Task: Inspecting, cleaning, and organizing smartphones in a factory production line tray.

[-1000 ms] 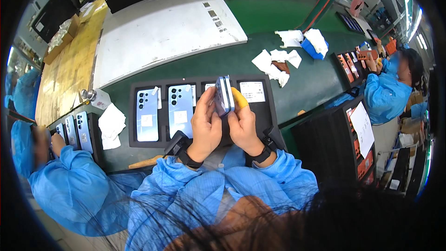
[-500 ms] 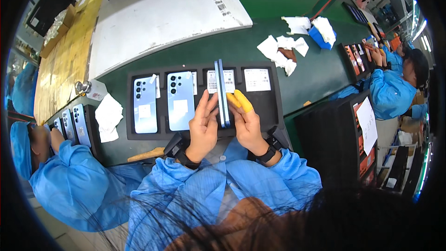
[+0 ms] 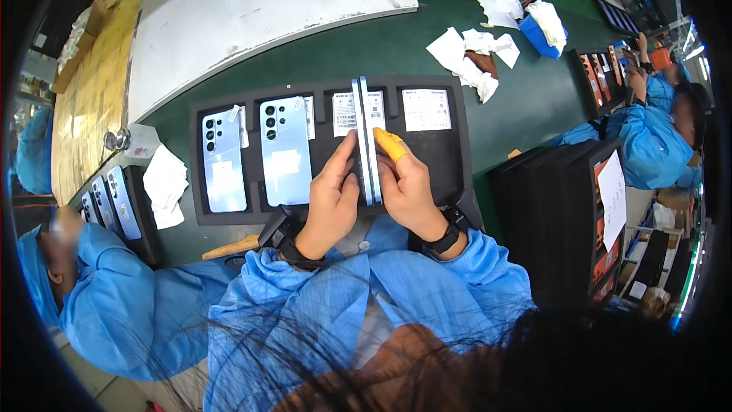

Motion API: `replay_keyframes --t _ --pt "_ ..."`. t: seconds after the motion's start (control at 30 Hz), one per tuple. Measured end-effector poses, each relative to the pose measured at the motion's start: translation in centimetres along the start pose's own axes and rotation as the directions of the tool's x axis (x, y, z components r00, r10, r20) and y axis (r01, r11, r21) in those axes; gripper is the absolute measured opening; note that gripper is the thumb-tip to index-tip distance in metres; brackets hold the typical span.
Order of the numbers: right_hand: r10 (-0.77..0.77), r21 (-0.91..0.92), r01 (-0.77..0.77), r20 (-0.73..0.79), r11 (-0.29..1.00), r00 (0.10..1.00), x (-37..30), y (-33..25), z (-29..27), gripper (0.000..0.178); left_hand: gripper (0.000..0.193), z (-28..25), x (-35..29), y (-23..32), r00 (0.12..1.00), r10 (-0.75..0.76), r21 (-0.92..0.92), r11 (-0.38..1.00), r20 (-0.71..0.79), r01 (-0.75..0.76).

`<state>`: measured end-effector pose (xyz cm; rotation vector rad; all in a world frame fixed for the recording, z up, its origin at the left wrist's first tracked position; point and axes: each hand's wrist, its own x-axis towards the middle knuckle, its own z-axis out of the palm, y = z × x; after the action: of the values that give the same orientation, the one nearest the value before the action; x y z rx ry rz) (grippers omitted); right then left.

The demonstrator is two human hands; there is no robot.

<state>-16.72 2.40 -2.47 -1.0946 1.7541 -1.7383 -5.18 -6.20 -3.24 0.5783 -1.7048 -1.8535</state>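
Two slim blue smartphones (image 3: 368, 137) stand edge-on, face to face, between my hands. My left hand (image 3: 333, 197) presses on their left side with its fingers extended. My right hand (image 3: 410, 191) grips from the right, and yellow finger cots cover at least one finger. Below lies a black foam tray (image 3: 438, 166). Its two left slots hold a light-blue phone (image 3: 223, 172) and a second light-blue phone (image 3: 284, 149), both with camera lenses facing up and a white sticker on the back. A white label (image 3: 427, 110) lies in the rightmost slot; another is partly hidden behind the held phones.
Crumpled white paper (image 3: 165, 187) lies left of the tray, more white paper (image 3: 461, 53) at far right beside a blue bin (image 3: 543, 38). A white board (image 3: 267, 11) spans the back. Stacked black trays (image 3: 537, 198) stand right. Co-workers in blue sit on both sides.
The whole view has shifted a little, and the tray appears farther left and up. Both hands still hold the paired phones upright; the right hand's fingers have curled slightly closer to them.
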Motion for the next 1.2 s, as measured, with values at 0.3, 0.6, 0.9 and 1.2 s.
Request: replay_keyframes --t 0.3,0.6,0.9,1.2 --pt "0.016 -0.12 -0.015 0.002 0.993 1.0 0.4 -0.2 -0.1 0.041 0.067 0.2 1.3 -0.2 0.998 -0.063 0.014 0.998 0.023 0.063" --pt "-0.026 -0.124 0.023 -0.022 0.992 0.999 0.3 -0.3 -0.2 0.04 0.069 0.1 1.3 -0.3 0.997 -0.059 0.044 0.997 0.048 0.057" --pt "-0.062 -0.106 0.056 -0.055 0.993 0.997 0.1 -0.1 -0.2 0.038 0.069 0.2 1.4 0.3 0.997 0.052 -0.022 0.998 0.052 -0.05" --pt "-0.078 0.0 0.079 -0.065 0.997 0.995 0.2 -0.6 -0.1 0.041 0.073 0.8 2.0 1.2 0.991 0.115 -0.228 0.969 0.073 -0.096"
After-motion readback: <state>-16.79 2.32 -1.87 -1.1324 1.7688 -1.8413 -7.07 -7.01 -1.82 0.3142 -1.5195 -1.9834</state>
